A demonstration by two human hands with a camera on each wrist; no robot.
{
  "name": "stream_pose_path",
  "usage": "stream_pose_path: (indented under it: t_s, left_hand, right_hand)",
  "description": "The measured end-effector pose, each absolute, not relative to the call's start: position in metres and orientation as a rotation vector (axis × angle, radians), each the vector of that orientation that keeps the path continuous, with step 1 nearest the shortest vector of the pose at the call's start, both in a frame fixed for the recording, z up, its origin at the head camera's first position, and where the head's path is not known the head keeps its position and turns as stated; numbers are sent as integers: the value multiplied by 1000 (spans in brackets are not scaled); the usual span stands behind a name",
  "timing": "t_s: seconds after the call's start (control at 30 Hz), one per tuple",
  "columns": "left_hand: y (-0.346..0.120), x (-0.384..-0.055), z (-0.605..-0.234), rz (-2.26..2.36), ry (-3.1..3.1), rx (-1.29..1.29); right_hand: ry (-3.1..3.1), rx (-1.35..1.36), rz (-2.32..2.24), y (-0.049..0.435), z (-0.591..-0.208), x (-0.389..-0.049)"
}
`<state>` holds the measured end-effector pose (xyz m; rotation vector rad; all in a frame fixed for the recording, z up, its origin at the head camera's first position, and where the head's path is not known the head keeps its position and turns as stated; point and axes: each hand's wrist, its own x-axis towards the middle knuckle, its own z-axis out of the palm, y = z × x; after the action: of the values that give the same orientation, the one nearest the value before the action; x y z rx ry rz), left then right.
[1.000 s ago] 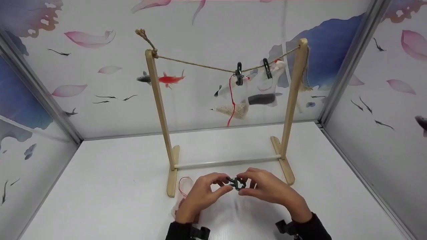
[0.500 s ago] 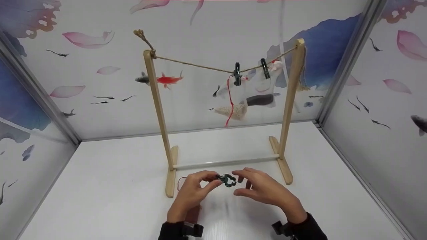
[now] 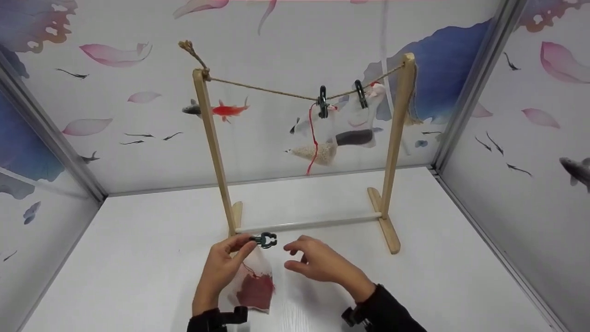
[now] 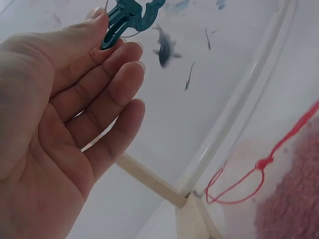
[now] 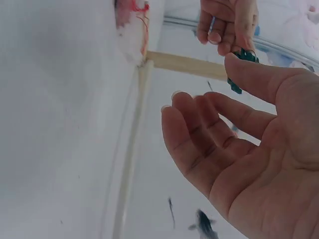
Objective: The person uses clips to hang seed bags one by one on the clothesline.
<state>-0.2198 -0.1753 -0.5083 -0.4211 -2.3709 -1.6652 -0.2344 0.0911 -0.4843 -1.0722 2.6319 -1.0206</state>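
Note:
My left hand pinches a dark green plastic spring clip by its handle end, between thumb and fingers. The clip's rounded mouth points right, toward my other hand. In the left wrist view the clip shows at the top edge, with the remaining fingers loosely bent below. My right hand holds nothing; its thumb and fingers are relaxed and apart, a short way right of the clip. Under the left hand, on the white table, lies a sheer drawstring pouch of reddish-pink grains with a red cord.
A wooden stand with a sagging rope rises behind the hands. Two similar clips, a left one and a right one, hang sheer pouches from the rope. A white rod joins the stand's feet; printed panels enclose the table.
Both hands have moved left, the left one carrying the clip. My right fingers, earlier at the clip, have come away from it. The pouch on the table now shows more fully.

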Motion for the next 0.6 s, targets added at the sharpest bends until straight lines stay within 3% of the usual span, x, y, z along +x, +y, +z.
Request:
stream_pose_path:
  t_s: [0.27,0.6]
  left_hand:
    - [-205,-220,-531,-1798,-2307,-201]
    - [-210,-221,-544,-1833,-2317,-97]
  right_hand:
    - [2590,-817,-1057,33,-507,-250]
    - [2577,-565,-1171,10,-525,-250]
